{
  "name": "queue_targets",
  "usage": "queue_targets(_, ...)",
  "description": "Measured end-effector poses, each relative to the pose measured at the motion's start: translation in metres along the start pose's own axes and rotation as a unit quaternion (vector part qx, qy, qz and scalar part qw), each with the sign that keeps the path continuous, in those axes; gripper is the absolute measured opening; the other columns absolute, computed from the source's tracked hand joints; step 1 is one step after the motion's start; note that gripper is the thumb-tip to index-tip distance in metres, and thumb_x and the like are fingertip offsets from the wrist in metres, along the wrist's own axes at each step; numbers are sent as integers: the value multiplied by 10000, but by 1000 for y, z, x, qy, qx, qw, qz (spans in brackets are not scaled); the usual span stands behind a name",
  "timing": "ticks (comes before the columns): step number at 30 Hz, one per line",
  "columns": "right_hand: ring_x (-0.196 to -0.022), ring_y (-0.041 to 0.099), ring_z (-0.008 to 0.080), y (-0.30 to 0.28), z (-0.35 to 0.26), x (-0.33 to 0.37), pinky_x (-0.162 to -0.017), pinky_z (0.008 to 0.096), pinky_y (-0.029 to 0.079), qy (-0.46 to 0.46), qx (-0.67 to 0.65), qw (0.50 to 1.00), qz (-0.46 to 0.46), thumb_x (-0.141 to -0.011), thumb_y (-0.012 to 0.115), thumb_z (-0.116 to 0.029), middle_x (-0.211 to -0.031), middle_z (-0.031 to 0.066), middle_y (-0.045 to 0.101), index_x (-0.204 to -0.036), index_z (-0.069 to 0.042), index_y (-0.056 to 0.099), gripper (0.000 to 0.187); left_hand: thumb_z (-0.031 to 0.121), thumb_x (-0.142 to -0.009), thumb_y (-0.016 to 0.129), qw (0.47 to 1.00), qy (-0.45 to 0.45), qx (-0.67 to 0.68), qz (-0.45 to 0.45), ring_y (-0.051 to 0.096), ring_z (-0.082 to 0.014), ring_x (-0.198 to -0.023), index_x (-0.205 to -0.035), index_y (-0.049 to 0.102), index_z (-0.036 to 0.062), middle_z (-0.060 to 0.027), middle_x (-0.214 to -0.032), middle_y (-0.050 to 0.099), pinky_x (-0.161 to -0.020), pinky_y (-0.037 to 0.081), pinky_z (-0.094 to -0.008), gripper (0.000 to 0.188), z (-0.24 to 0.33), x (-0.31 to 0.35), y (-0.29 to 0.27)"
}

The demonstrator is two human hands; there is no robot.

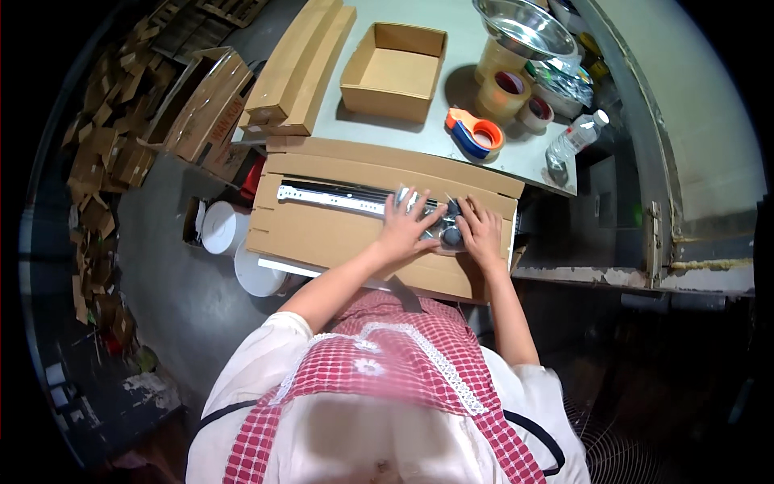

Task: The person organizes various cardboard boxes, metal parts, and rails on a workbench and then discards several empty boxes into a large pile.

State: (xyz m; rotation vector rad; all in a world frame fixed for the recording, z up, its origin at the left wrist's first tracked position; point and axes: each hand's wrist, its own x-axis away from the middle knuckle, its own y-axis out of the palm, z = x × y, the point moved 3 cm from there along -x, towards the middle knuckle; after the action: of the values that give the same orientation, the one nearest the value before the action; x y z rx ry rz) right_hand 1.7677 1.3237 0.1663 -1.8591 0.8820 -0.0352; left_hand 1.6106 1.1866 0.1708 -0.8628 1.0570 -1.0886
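Note:
An unfolded brown cardboard box (314,236) lies across the near edge of the table. Along it rests a long metal slide rail (332,198), white and black with holes at its left end. My left hand (405,228) lies with fingers spread over the rail's right part and the edge of a clear plastic bag. My right hand (481,232) presses on the bag's other side, fingers stretched out and apart. Dark round parts (451,235) show in the bag between my hands; their exact kind is hard to make out.
Beyond the box stand an open carton (387,109), long cardboard boxes (294,73), an orange and blue tape dispenser (476,135), tape rolls (504,93), a metal bowl (528,31) and a plastic bottle (576,137). White buckets (224,228) stand at left; cardboard is piled farther left.

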Motion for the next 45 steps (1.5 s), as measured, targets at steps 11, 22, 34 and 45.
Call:
queue_targets(11, -1098, 578, 337, 25, -13, -20, -1018, 483, 386, 19, 47, 998, -25, -946, 577, -309, -1193, 130, 639, -1219, -119, 643, 340, 552, -876, 589, 997, 58, -9, 48, 276, -364, -1446, -1456, 425, 125, -211, -1490, 393, -1110, 133, -647, 740, -2, -2, 11)
queue_targets(22, -1409, 288, 435, 9, -3, 9, -1169, 572, 130, 123, 93, 987, -46, -986, 501, -408, -1557, 244, 271, -1505, -53, 327, 652, 501, -827, 700, 895, -433, 6, 104, 108, -445, -1474, -1520, 155, -38, -300, -1568, 141, -1193, 78, -542, 1033, -186, 122, -69)
queue_targets(34, -1396, 289, 471, 26, -99, -5, -1161, 599, 141, 33, 31, 999, 25, -951, 583, -293, -1503, 287, 331, -1427, 35, 383, 612, 377, -901, 647, 910, -382, 79, 141, 206, -469, -1434, -1497, 193, -64, -322, -1529, 235, -1178, 203, -497, 869, -189, 185, -81)
queue_targets(45, -1142, 558, 427, 199, -408, 32, -978, 457, 472, -130, -140, 967, -167, -860, 628, -115, -1364, 227, 503, -1228, -38, 578, 379, 269, -889, 645, 876, -390, 282, 35, 421, -422, -1334, -1453, 356, 13, -284, -1452, 401, -1073, 398, -459, 684, -193, 510, -93)
